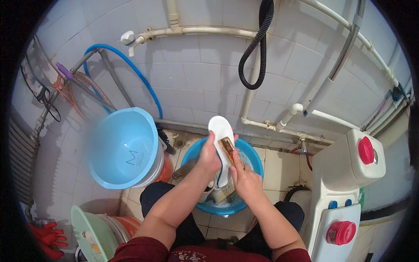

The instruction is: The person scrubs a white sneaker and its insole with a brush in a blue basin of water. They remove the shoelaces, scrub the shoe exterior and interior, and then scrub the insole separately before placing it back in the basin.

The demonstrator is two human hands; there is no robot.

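A white insole (221,128) stands tilted above a blue basin (258,165), its broad end toward the wall. My left hand (209,156) is closed around the insole's left edge. In my right hand (248,181) is a wooden scrub brush (227,147), which lies against the insole's face; its bristles are hidden. Soapy water fills the basin below, where a grey shoe (185,169) leans at the left side, partly covered by my left forearm. A pale block-like piece (223,193) also sits in the water; its kind is unclear.
At the left, a light blue basin (124,148) rests on stacked buckets, with a green basin (80,218) nearer me. Red gloves (49,238) lie at the lower left. White containers with pink lids (341,232) stand right. Pipes, a tap (133,41) and a black hose (254,56) line the wall.
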